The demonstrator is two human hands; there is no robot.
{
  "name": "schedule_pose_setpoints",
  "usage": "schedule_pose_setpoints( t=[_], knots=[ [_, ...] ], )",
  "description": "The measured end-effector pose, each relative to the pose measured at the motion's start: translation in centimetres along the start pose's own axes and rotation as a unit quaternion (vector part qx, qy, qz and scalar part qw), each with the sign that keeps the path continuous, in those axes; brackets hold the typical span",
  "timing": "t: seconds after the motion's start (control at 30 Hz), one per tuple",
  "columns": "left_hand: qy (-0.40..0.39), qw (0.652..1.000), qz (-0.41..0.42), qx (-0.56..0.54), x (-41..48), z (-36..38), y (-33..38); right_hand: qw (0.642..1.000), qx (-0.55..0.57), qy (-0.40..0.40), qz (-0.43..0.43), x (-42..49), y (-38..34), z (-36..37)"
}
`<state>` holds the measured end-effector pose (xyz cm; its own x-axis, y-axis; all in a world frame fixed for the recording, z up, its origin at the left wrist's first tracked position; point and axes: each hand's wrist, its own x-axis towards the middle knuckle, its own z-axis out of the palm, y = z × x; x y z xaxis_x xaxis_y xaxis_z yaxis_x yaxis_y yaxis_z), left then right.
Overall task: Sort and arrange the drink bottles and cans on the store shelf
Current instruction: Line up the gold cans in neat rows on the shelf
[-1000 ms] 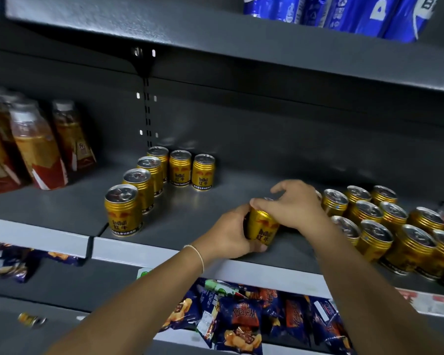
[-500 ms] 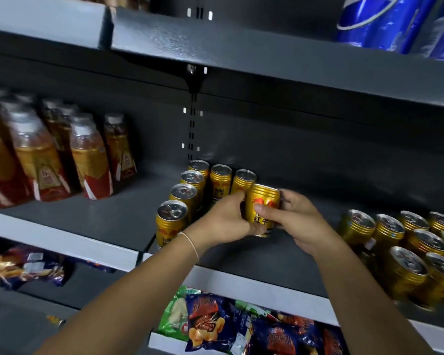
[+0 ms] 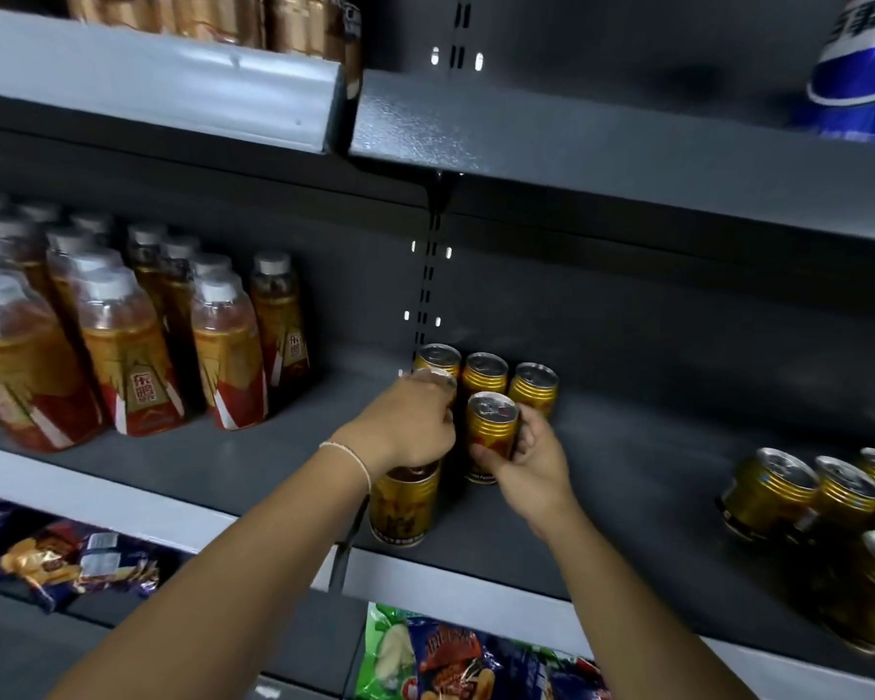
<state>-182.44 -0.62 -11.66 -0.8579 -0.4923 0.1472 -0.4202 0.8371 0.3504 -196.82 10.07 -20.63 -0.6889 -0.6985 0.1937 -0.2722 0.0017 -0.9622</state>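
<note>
Placing step. Right hand [image 3: 524,459] curls fingers and thumb round gold can [image 3: 491,426], upright, base at middle shelf [image 3: 627,497], just before back row [image 3: 486,373]. Left hand [image 3: 405,426] covers neighbouring column [image 3: 405,507]; cannot tell its grip. Next, likely: release squarely, then fetch from right cluster [image 3: 804,492].

A shop. Slotted metal shelves [image 3: 627,497] carry matching gold cans [image 3: 486,378]; bottled drinks [image 3: 223,356] stand left of the right grip [image 3: 531,462], snack packets [image 3: 455,664] below it
</note>
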Motion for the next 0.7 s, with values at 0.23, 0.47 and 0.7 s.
schedule_pose_setpoints(
  t=[0.23, 0.47, 0.7],
  knots=[
    [-0.015, 0.998, 0.034, 0.058, 0.6, 1.9, -0.9, 0.999, -0.028, 0.018, -0.02, 1.2, 0.6, 0.7],
    [0.002, 0.998, 0.04, 0.05, 0.7, 2.3, -1.4, 0.995, -0.084, 0.029, -0.04, 2.0, 1.0, 1.4],
    [-0.003, 0.998, 0.034, 0.048, 0.8, 2.5, -1.4, 0.991, -0.123, 0.037, -0.049, 2.0, 1.6, 1.5]
  ],
)
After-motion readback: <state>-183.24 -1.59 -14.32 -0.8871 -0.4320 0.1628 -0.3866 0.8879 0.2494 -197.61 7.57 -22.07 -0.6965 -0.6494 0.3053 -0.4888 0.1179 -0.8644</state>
